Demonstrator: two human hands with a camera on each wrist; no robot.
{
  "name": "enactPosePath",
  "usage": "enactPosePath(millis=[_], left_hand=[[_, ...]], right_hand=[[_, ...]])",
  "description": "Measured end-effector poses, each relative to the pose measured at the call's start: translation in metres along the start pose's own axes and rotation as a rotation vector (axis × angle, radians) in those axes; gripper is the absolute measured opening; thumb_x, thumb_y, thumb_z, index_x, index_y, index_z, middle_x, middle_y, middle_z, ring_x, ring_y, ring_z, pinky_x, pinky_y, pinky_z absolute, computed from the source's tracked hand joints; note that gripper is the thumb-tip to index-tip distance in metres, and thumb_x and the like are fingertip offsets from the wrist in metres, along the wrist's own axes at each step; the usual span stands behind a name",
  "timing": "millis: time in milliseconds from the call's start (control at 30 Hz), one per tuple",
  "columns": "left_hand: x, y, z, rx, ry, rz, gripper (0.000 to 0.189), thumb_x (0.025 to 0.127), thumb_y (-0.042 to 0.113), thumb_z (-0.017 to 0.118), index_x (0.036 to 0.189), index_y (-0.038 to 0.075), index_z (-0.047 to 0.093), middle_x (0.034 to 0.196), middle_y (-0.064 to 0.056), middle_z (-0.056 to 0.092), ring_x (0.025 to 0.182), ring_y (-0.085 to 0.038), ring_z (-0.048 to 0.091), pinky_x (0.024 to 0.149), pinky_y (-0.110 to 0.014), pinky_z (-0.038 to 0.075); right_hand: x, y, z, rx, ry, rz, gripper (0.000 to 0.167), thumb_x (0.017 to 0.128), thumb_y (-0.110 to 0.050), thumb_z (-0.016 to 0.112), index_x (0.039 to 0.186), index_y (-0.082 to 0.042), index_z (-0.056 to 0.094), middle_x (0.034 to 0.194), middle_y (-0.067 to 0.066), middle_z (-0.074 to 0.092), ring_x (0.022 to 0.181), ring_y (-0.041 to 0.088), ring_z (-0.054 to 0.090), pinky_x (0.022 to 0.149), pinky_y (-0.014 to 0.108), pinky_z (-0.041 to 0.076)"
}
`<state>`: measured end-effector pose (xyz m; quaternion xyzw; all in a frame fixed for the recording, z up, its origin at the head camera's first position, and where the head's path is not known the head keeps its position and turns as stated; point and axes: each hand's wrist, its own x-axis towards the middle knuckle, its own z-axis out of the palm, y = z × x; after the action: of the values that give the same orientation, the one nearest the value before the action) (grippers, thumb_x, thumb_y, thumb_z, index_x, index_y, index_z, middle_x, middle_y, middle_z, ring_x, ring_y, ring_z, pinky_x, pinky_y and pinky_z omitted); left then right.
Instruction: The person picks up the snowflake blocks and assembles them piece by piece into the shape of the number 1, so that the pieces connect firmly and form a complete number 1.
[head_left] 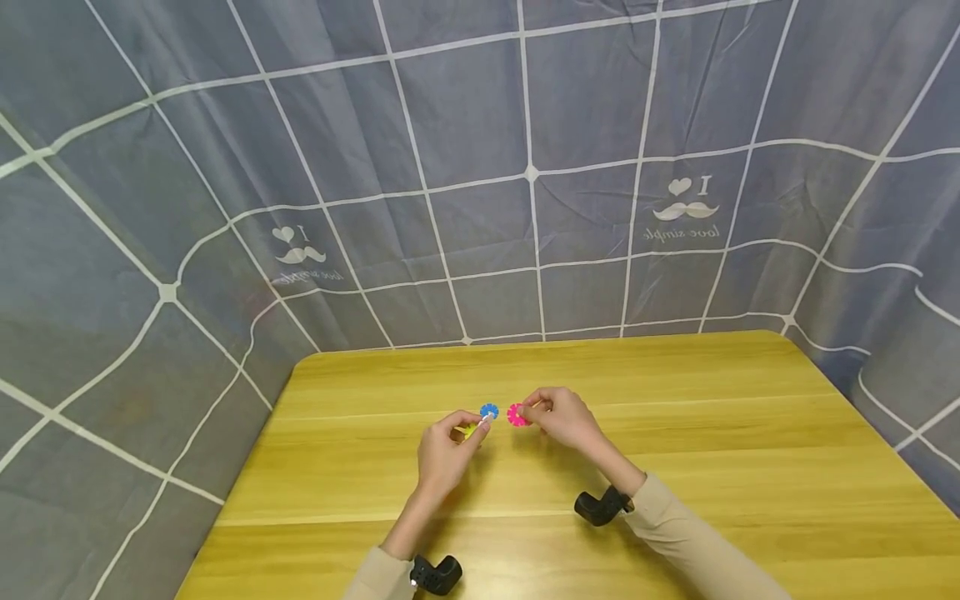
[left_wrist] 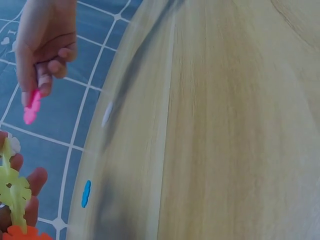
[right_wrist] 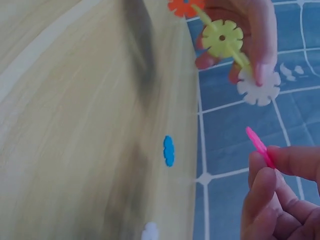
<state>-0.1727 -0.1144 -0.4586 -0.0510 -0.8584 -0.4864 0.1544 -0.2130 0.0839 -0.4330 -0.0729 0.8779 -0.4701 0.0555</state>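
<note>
My left hand (head_left: 442,454) pinches a joined chain of notched plastic discs. In the right wrist view the chain runs from an orange disc (right_wrist: 184,7) through a yellow disc (right_wrist: 222,40), with yellow pieces edge-on, to a white disc (right_wrist: 259,89) under the thumb. Between thumb and fingers of my right hand (head_left: 566,417) is a pink notched disc (head_left: 516,415), held apart from the chain. Both hands are raised above the table. A blue notched disc (right_wrist: 169,151) lies on the tabletop, beyond the left fingertips in the head view.
Another white piece (left_wrist: 107,114) lies on the wooden table (head_left: 712,417), seen in the wrist views. Grey curtains (head_left: 480,225) with white lines hang behind and at both sides. A black wrist device (head_left: 437,575) sits on the left wrist, a second (head_left: 600,506) on the right.
</note>
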Motion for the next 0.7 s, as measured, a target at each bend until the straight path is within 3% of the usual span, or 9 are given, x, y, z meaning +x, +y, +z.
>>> enactPosePath(millis=[700], left_hand=[[-0.001,0.000,0.006,0.041,-0.024,0.047,0.008,0.082,0.026,0.075,0.084,0.018,0.075,0.087,0.001,0.074,0.069,-0.008,0.061,0.065,-0.020,0.049]], right_hand=[[-0.007,-0.018,0.002,0.046,0.023,-0.051,0.014,0.088,-0.018,0.068,0.097,-0.008,0.070,0.079,0.012,0.071,0.056,0.027,0.063,0.048,0.025,0.040]])
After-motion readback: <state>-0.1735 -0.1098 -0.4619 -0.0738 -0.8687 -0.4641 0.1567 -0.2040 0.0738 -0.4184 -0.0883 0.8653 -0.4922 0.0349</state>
